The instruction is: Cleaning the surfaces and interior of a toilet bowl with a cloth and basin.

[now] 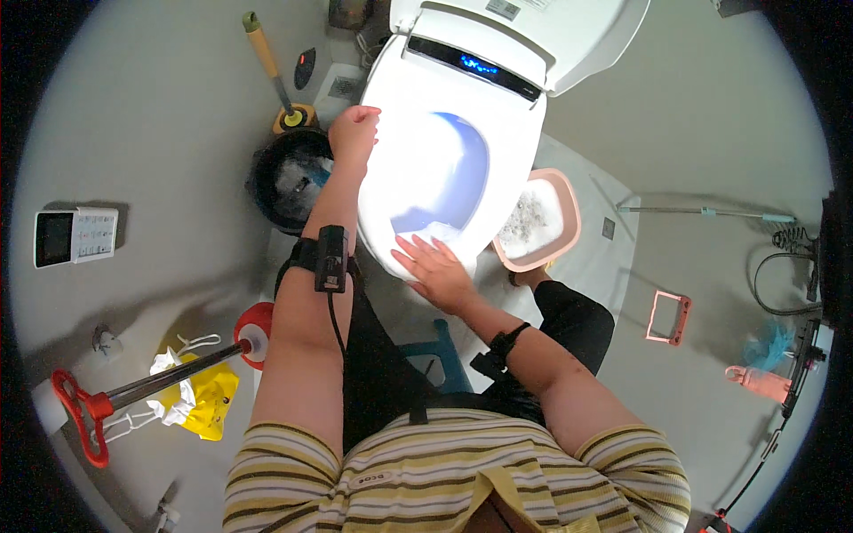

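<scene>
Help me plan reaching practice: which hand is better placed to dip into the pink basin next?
Probably the right hand: it is spread at the front of the toilet seat, nearer the pink basin. The left hand is at the seat's left edge, nearer the dark bucket.

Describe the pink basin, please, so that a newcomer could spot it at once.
Start at the white toilet at top centre. Just to its right, on the floor, stands the pink basin, holding white suds. Its pink, rounded-rectangular rim sets it apart from the round black bucket left of the toilet.
</scene>
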`<state>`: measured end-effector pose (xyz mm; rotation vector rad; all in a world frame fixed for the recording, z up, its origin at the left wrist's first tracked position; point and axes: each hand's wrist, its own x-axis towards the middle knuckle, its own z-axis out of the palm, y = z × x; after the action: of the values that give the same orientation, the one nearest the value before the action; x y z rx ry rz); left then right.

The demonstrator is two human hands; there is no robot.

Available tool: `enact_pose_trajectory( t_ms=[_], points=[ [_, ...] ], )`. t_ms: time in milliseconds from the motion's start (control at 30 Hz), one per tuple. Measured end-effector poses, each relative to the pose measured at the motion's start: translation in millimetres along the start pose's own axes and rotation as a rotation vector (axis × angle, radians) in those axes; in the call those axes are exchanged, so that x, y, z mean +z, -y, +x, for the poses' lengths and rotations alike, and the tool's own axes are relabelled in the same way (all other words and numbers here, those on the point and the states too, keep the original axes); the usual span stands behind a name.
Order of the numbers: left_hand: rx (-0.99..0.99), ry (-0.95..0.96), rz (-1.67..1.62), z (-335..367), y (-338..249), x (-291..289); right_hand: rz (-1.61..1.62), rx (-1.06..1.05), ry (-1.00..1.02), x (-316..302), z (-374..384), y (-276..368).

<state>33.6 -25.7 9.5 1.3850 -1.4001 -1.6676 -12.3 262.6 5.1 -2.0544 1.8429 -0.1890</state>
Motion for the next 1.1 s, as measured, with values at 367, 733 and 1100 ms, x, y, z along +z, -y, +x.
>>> enact_pose_trajectory(
  t_ms=[367,733,1100],
  points=[
    [-0.008,0.019,0.039,-2,-4,31,-0.007,0.286,-0.255,-25,-16,-155],
    [-0.026,0.051,0.010,3,-1,38,-0.056,0.388,-0.537,-64,39,-252],
    [0.004,0.029,-0.011,5,-3,28,0.351,0.889,-0.853,21,21,-154]
  ],
)
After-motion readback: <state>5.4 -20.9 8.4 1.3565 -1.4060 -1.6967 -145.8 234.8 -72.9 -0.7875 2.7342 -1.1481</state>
